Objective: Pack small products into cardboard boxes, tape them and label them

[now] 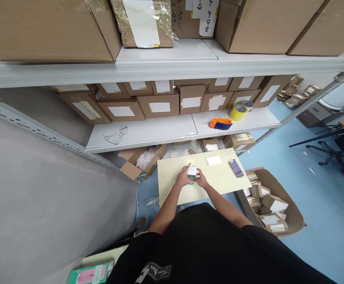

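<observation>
Over a pale yellow board [172, 169], a small white and green box [191, 172] is held between both hands. My left hand [184, 176] grips its left side, with the thumb up near the top edge. On the right side, the fingers of my right hand [200, 179] are bent around the box. The top face is white with small print that I cannot read; the lower part looks green. Farther back on the board lies a white rectangular item [213, 160]. A blurred-out purple object [236, 168] is near the board's right end.
Shelves with several cartons [159, 107] stand in front. Glasses [117, 135], an orange and blue tape dispenser [221, 124] and yellow tape rolls [237, 113] lie on the middle shelf. An open carton [148, 159] sits below left; a large box of parcels [290, 197] is at right.
</observation>
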Action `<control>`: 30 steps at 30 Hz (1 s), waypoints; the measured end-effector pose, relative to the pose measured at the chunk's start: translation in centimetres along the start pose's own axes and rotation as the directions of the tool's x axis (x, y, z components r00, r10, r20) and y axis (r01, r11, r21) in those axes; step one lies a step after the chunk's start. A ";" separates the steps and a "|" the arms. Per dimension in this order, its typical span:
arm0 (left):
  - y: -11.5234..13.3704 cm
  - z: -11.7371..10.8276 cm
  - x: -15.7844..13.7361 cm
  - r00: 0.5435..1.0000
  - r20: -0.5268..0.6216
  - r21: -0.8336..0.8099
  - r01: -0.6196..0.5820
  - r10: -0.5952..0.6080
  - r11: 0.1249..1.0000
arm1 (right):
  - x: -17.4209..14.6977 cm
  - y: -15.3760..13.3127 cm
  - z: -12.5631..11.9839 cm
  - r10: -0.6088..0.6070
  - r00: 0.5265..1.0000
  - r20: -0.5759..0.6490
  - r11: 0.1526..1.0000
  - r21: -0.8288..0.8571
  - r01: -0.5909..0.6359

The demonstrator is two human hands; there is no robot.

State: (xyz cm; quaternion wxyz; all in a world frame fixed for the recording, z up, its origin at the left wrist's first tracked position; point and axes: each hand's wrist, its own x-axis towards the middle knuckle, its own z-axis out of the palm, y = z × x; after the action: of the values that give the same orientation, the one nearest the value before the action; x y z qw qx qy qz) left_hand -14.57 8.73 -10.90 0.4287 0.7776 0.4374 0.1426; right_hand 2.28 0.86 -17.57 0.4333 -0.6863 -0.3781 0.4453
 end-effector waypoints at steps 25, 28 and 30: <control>-0.4 -1.1 -0.5 0.995 0.072 0.086 0.068 -0.074 0.994 | -2.5 0.8 -0.1 0.028 1.000 0.002 0.984 -0.178 -0.027; 0.2 -1.3 0.5 0.986 0.030 0.082 0.160 -0.163 0.984 | -3.3 0.9 0.3 0.017 1.000 0.018 0.986 -0.168 -0.014; 0.5 -1.2 1.1 0.969 0.001 0.076 0.245 -0.246 0.966 | -3.6 0.9 0.5 -0.002 1.000 0.019 0.981 -0.193 0.006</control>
State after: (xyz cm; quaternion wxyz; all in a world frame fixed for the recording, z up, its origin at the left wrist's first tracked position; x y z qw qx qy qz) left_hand -14.36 10.11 -9.98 0.4158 0.7337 0.5331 0.0678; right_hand 0.79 -2.58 -17.53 0.3619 -0.7201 -0.4251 0.4119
